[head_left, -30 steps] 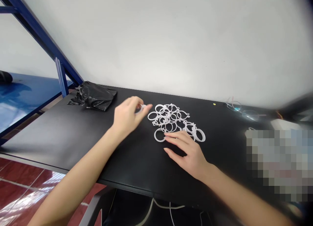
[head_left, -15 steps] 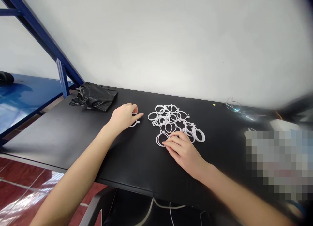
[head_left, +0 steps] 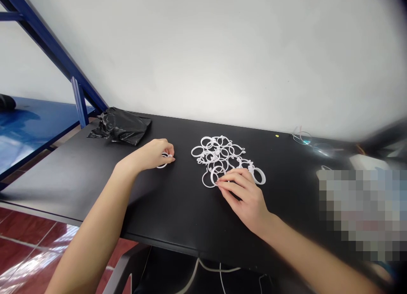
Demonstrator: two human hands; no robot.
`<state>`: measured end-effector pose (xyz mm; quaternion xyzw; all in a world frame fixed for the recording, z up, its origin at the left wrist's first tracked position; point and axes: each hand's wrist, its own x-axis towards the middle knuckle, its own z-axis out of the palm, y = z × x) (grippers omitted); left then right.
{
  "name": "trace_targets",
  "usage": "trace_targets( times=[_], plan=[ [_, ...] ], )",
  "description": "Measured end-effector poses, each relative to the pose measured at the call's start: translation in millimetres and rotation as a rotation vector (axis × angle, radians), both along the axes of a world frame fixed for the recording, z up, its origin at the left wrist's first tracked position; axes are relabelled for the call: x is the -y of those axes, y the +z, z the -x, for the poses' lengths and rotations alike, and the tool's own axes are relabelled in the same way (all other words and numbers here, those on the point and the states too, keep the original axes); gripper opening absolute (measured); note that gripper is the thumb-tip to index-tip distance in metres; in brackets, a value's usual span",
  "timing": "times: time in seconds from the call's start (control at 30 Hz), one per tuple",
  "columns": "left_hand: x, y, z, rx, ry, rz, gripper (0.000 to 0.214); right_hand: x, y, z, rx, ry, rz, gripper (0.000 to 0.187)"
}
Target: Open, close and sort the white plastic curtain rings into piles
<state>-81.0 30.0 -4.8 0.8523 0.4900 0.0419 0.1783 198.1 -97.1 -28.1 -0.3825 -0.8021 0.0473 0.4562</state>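
Observation:
A pile of thin white curtain rings (head_left: 217, 154), each with a small eyelet, lies on the black table. My right hand (head_left: 246, 196) is closed at the pile's near edge, thumb and fingertips pinching one white curtain ring (head_left: 212, 176) that is tilted up. Another ring (head_left: 208, 186) lies flat just behind it. To the left of the pile, my left hand (head_left: 155, 154) has its fingers curled over a white curtain ring (head_left: 162, 166) low at the tabletop. The fingers partly hide that ring, and whether more than one is there I cannot tell.
A crumpled black plastic bag (head_left: 122, 126) lies at the table's back left, near a blue metal frame (head_left: 57, 43). Clear thin loops (head_left: 300, 137) and a white object (head_left: 365, 163) sit at the right. A chair arm (head_left: 125, 264) stands under the front edge.
My left hand has moved left and slightly nearer with the ring under its fingers. My right hand has tilted up one ring of the near pair, apart from the other.

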Motion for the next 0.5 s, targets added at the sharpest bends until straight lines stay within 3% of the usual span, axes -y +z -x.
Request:
trace_targets(
  times=[0.1,0.17,0.3,0.33,0.4,0.5],
  plan=[
    [1.0,3.4,1.8,0.007,0.014,-0.007,0.023,0.4,0.0,-0.6,-0.003,-0.007,-0.017,0.027],
    [4.8,8.5,-5.6,0.075,0.015,-0.093,0.027,0.3,-0.6,-0.4,-0.005,-0.003,-0.022,0.029],
    [26.3,20.1,-42.4,0.386,0.112,-0.399,0.032,0.4,-2.3,0.7,-0.017,0.026,-0.020,0.034],
    [34.4,21.4,-53.6,0.464,0.093,-0.406,0.033,0.6,-2.7,0.8,-0.016,0.032,-0.020,0.036],
    [51.0,20.6,-74.1,0.551,-0.086,-0.288,0.029,1.2,-3.2,0.7,-0.012,0.044,-0.026,0.036],
    [70.1,13.1,-94.4,0.497,-0.305,-0.122,0.034,2.1,-3.1,0.7,-0.018,0.074,-0.029,0.030]
  ],
)
